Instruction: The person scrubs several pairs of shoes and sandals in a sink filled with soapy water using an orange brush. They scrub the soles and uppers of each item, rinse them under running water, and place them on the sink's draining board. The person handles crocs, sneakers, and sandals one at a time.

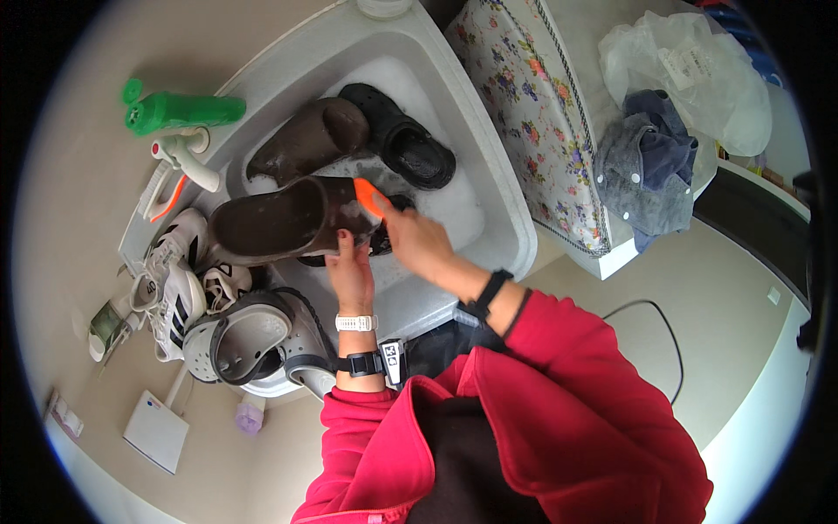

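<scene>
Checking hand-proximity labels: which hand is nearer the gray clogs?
Left. The left hand is up and right of the gray clogs in the picture, gripping the nearer brown clog; the right hand is farther right, holding the orange tool.

The brown clog (271, 218) looks smooth, glossy and rubbery, the basin (478, 118) like smooth plastic.
</scene>
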{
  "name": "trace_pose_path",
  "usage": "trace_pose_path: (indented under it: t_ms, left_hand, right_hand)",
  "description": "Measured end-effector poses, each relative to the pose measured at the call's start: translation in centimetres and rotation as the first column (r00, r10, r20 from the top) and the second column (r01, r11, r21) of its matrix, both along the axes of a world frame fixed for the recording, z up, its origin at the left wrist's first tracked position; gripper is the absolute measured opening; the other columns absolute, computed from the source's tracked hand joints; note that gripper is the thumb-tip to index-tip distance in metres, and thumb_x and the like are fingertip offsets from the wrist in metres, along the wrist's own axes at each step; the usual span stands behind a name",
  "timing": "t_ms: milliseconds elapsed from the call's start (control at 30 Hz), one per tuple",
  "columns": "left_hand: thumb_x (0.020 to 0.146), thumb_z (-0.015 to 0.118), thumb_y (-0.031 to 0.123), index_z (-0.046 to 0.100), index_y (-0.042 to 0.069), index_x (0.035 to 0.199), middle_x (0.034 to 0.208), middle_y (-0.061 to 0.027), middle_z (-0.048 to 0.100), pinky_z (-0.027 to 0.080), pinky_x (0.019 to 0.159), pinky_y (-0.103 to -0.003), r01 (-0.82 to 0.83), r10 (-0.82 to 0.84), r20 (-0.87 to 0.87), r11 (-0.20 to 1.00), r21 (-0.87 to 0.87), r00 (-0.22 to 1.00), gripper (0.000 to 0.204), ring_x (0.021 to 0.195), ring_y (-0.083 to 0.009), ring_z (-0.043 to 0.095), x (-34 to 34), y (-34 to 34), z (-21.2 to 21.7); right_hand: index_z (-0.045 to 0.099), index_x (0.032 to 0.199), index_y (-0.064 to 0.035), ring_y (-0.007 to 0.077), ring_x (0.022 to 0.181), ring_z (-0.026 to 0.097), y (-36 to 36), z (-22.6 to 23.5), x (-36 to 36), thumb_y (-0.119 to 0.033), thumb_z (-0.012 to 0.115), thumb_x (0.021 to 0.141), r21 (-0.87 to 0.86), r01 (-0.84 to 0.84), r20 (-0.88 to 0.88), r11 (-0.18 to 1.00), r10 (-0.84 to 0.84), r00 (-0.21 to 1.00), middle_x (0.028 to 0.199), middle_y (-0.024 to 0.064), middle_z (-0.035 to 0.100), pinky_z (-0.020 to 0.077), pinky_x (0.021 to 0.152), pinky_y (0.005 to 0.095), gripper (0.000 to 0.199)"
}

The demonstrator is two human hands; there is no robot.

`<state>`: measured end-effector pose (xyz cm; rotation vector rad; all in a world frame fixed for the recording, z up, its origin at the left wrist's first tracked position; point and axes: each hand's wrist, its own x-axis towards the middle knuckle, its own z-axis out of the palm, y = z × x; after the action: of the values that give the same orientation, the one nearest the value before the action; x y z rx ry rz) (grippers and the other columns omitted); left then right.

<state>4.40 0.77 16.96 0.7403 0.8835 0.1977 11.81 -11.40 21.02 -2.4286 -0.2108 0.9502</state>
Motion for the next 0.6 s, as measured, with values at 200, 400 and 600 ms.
trace_pose_path:
  t_ms: [200, 400, 600]
  left_hand:
    - [0.101, 0.058, 0.033, 0.044, 0.005, 0.140, 0.139, -0.0093, 0.053, 0.046, 0.106, -0.048, -0.004, 0.004, -0.057, 1.000, 0.004, 0.998, 0.051, 0.125, -0.0278, 0.055, -0.4, 0.2, 1.0]
    - [0.104, 0.047, 0.039, 0.056, -0.002, 0.122, 0.107, -0.0165, 0.068, 0.056, 0.081, -0.035, 0.490, -0.520, -0.247, 0.854, -0.177, 0.818, 0.045, 0.096, -0.0241, 0.069, 0.9, -0.1, 3.6]
    - [0.094, 0.064, 0.028, 0.065, 0.007, 0.117, 0.120, -0.0146, 0.065, 0.046, 0.097, -0.042, 0.481, -0.203, -0.476, -0.027, 0.876, 0.856, 0.031, 0.116, -0.0299, 0.060, 3.1, 3.4, 1.0]
  right_hand:
    - [0.042, 0.148, -0.0200, 0.0377, 0.100, 0.066, -1.9, -0.1, 0.5, -0.015, 0.051, 0.096, 0.196, 0.135, -0.104, 0.971, -0.116, 0.988, 0.115, 0.0208, 0.064, 0.0520, 0.086, 0.0429, 0.053]
    - [0.043, 0.146, -0.0191, 0.0381, 0.101, 0.066, -5.0, -1.0, 1.3, -0.017, 0.057, 0.094, 0.306, 0.322, 0.020, 0.896, -0.344, 0.939, 0.115, 0.0212, 0.066, 0.0508, 0.086, 0.0421, 0.055]
    - [0.047, 0.129, -0.0136, 0.0414, 0.085, 0.067, -4.7, -2.8, 5.0, -0.017, 0.064, 0.088, 0.261, 0.289, 0.243, 0.921, -0.353, 0.903, 0.095, 0.0164, 0.070, 0.0517, 0.073, 0.0482, 0.044]
